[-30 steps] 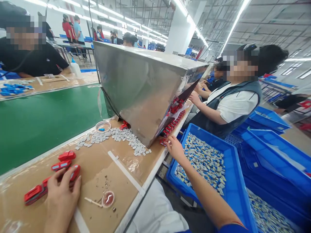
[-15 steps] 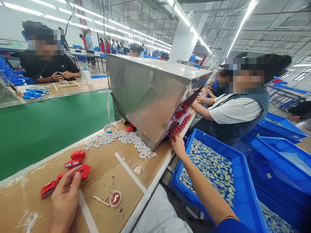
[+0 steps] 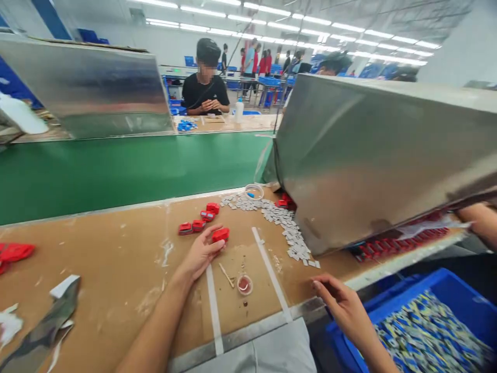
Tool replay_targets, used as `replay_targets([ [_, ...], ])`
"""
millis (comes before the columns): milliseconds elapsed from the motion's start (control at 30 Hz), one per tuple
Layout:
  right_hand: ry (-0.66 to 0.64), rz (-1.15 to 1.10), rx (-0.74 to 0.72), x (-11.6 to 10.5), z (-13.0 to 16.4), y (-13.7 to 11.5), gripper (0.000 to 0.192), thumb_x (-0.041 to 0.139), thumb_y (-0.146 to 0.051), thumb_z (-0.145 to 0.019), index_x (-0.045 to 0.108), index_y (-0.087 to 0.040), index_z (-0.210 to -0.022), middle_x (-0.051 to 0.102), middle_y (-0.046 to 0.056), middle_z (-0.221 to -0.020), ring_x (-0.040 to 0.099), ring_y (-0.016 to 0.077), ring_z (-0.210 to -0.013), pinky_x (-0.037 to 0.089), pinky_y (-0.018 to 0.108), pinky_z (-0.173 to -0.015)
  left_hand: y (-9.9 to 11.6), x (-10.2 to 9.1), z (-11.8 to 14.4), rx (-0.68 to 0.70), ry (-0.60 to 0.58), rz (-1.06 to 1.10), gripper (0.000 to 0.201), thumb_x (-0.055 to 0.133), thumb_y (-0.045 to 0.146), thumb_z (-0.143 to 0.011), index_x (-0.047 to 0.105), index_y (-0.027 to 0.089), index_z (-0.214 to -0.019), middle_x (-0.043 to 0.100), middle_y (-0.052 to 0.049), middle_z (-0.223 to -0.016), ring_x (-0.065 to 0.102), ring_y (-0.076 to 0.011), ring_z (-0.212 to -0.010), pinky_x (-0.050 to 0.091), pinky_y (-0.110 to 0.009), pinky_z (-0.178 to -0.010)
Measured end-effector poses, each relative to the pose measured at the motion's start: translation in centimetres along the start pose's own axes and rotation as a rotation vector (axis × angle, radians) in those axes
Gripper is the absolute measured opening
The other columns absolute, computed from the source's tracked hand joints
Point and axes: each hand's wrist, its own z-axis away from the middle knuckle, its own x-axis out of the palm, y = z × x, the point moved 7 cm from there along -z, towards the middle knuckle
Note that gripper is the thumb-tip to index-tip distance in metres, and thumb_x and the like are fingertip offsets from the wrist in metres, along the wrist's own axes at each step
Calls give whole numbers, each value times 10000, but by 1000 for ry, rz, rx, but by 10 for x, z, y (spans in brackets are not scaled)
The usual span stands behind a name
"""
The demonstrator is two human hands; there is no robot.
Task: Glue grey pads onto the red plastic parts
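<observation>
My left hand (image 3: pixel 200 253) is closed on a red toy car (image 3: pixel 220 235), held between thumb and fingers just above the brown worktop (image 3: pixel 128 269). Behind it sit several more red toy cars (image 3: pixel 198 225) in a loose line. My right hand (image 3: pixel 337 298) hovers over the worktop's front edge, fingers a little curled and apart, with nothing visible in it. Nearest to that hand are the small grey rectangular pieces (image 3: pixel 294 235), spread along the foot of a metal box. Between my hands stand a small cup of dark red liquid (image 3: pixel 244 284) and a short stick (image 3: pixel 227 275).
The large metal box (image 3: pixel 373 160) leans over the right side, with a row of red parts (image 3: pixel 399 243) beneath it. A blue crate (image 3: pixel 446 280) of small pieces stands low at right. A green conveyor belt (image 3: pixel 116 166) runs behind; a person (image 3: pixel 205 88) works beyond it.
My view has swung left. My right hand has come away from the red row under the metal box and back toward me. The left hand still holds the red toy car.
</observation>
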Motion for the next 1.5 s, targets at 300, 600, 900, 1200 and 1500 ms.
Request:
replay_targets([
  [300, -440, -134, -164, 98, -28, -80, 385, 612, -414, -958, 622, -199, -1277, 702, 63, -934, 648, 182, -769, 544, 295, -703, 4, 5, -4, 200, -22, -263, 554, 895, 512, -633, 642, 155, -973, 694, 5, -772, 492, -61, -520, 360, -188, -485],
  [600, -473, -136, -317, 119, -43, -117, 283, 600, -434, -985, 724, -195, -1073, 630, 38, -805, 575, 160, -700, 453, 264, -632, 4, 6, -5, 256, -30, -146, 564, 876, 541, -654, 683, 156, -1018, 731, -32, -821, 667, -151, -724, 504, -245, -663],
  [900, -547, -110, -371, 116, -37, -134, 227, 559, -334, -1011, 698, -191, -901, 678, 65, -831, 611, 174, -757, 472, 273, -667, -9, 10, -6, 177, -87, -4, 395, 861, 446, -702, 664, 144, -864, 690, -41, -889, 533, -63, -599, 392, -185, -530],
  [1200, -493, -142, -345, 116, -27, -130, 229, 569, -336, -1009, 693, -195, -878, 726, 58, -826, 651, 167, -735, 499, 266, -679, 2, 27, 2, 641, -100, -1041, 327, 653, 178, -884, 644, 217, -1209, 673, -85, -1148, 651, -232, -1010, 514, -416, -961],
  [1500, -485, -206, -322, 117, -15, -126, 142, 579, -276, -1007, 688, -204, -949, 744, 76, -958, 694, 190, -891, 530, 284, -750, -20, 61, -13, 670, -251, -1413, 491, 596, 197, -937, 554, 312, -1413, 442, -91, -1594, 490, -346, -1311, 440, -562, -1069],
])
